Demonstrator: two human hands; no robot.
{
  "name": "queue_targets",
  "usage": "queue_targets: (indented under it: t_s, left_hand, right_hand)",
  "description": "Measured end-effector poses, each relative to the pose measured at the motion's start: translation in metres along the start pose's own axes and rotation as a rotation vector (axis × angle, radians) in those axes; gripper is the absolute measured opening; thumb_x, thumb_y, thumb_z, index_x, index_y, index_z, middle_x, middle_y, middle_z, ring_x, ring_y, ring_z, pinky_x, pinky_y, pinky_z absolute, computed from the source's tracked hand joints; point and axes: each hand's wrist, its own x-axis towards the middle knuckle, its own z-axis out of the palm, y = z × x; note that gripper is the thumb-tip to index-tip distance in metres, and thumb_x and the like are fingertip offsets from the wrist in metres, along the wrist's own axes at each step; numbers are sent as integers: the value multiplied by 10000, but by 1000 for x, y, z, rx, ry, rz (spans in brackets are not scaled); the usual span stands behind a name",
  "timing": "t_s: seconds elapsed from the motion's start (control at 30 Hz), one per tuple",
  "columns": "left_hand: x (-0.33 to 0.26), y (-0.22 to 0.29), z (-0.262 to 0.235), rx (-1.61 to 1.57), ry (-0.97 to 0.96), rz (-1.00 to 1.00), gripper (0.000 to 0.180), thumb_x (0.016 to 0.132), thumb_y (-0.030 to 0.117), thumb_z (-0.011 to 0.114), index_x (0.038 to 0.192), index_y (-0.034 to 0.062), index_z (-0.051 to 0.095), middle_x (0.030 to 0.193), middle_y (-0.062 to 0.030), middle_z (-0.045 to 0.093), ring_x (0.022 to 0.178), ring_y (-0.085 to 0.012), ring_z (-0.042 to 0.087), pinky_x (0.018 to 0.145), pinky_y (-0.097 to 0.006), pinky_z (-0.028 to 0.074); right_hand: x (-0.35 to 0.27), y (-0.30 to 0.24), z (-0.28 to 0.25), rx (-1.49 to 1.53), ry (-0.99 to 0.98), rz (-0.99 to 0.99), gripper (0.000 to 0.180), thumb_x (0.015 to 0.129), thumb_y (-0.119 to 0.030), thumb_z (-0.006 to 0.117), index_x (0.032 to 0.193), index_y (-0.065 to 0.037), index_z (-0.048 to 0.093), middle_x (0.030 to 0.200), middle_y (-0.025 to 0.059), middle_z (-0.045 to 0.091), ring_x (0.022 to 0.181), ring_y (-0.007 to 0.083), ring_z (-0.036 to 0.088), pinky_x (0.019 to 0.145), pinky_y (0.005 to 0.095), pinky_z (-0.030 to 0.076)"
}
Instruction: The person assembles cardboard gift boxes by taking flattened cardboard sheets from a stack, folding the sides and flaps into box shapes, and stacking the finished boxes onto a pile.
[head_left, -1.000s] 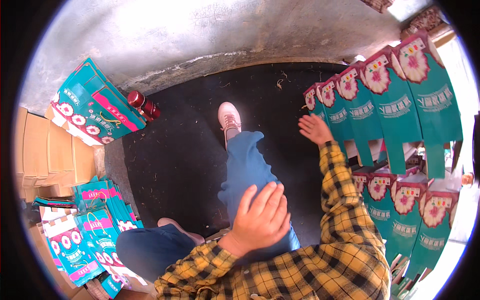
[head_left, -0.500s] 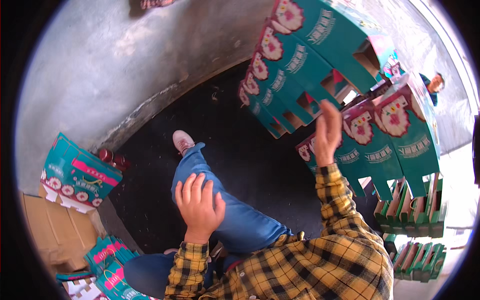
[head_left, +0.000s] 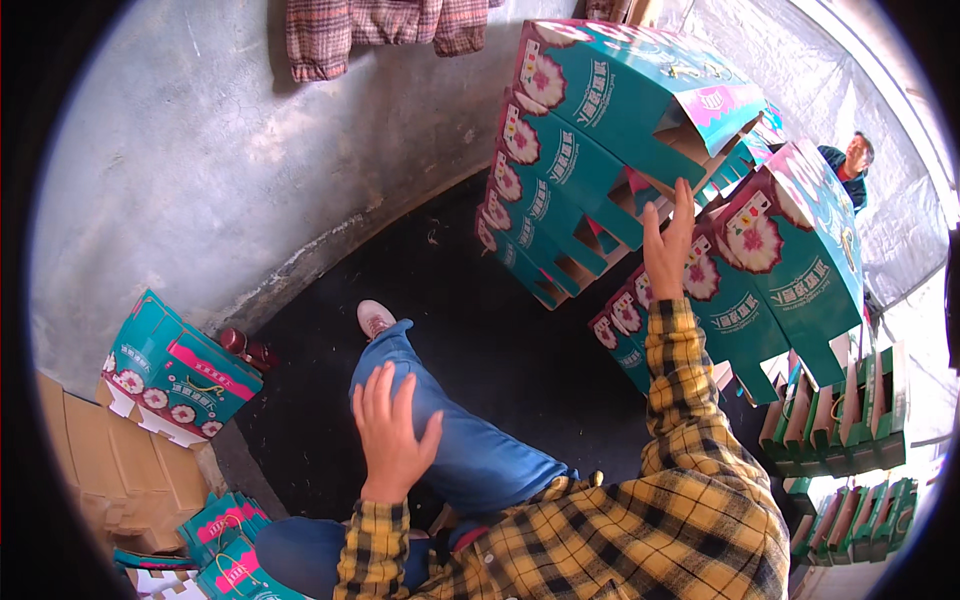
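With fingers apart and nothing in it, my left hand [head_left: 392, 440] is over my bent leg in blue jeans [head_left: 470, 440]. My right hand [head_left: 668, 245] reaches forward, its fingers stretched out and holding nothing. It is in front of two stacks of teal cardboard gift boxes: the taller far stack [head_left: 570, 150] and the nearer right stack [head_left: 790, 270]. Whether its fingertips touch the lower edge of the far stack, I cannot tell. The boxes carry pink and white flower prints, and notched open flaps show along their lower edges.
Folded green cartons [head_left: 835, 420] stand in rows at the right. On the left are a teal box [head_left: 180, 370], brown cardboard [head_left: 130, 460] and teal carton pieces [head_left: 225, 530]. A plaid garment [head_left: 380, 30] hangs on the grey wall [head_left: 200, 150]. Another person [head_left: 850, 170] is behind the boxes.
My view has tilted up, bringing more of the hanging garment into sight. The right hand has shifted slightly relative to the box stacks. Both hands stay empty.
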Motion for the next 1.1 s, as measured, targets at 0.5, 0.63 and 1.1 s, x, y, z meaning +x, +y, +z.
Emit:
queue_targets:
  t_s: [0.5, 0.63, 1.1]
  left_hand:
    - [-202, -67, -166, 329, 294, -769, 501, 897, 167, 702, 1355, 8, 576, 1366, -256, 550, 1255, -437, 515, 1094, -493, 387]
    - [-197, -62, -180, 178, 525, -747, 437, 878, 128, 704, 1292, 21, 612, 1347, -196, 585, 1253, -389, 544, 1090, -449, 409]
    - [-567, -162, -118, -1249, 1911, -1354, 243, 986, 268, 615, 1111, 61, 600, 1059, -41, 650, 1017, -184, 621, 879, -367, 511]
  right_hand:
    - [-81, -236, 47, 478, -691, -492, 387, 905, -28, 653, 1292, -24, 633, 1371, 177, 604, 1234, 365, 599, 1035, 435, 492]
    - [-82, -309, 66, 611, -981, -706, 305, 927, -47, 642, 1230, -16, 663, 1216, 178, 684, 1106, 364, 668, 962, 415, 533]
    - [-137, -380, 102, 376, -1417, -960, 350, 937, -159, 656, 1255, -23, 606, 1110, 172, 667, 979, 386, 659, 808, 464, 526]
